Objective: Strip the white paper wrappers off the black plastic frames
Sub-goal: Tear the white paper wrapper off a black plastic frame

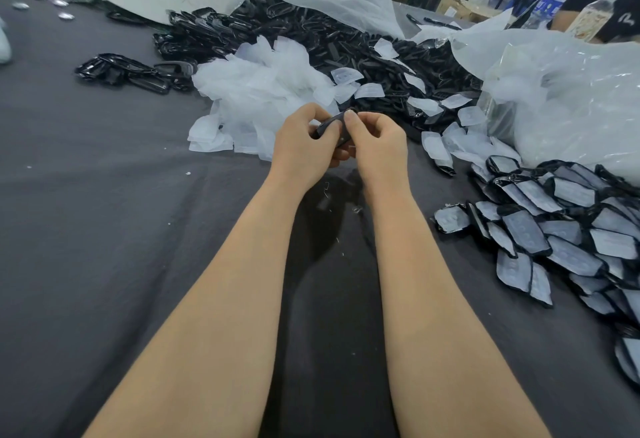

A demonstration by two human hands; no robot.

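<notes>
Blk frame (328, 125) tight betw. L hand (304, 148) & R hand (379, 146)

bare cloth (104, 229) left, wrapper heap (249, 91) ahead, wrapped frames (561, 229) right

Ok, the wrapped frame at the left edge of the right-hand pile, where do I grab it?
Probably pinch the wrapped frame by its left rim, coming from the left: it lies flat, that edge free on the grey cloth, its right side against the pile.
</notes>
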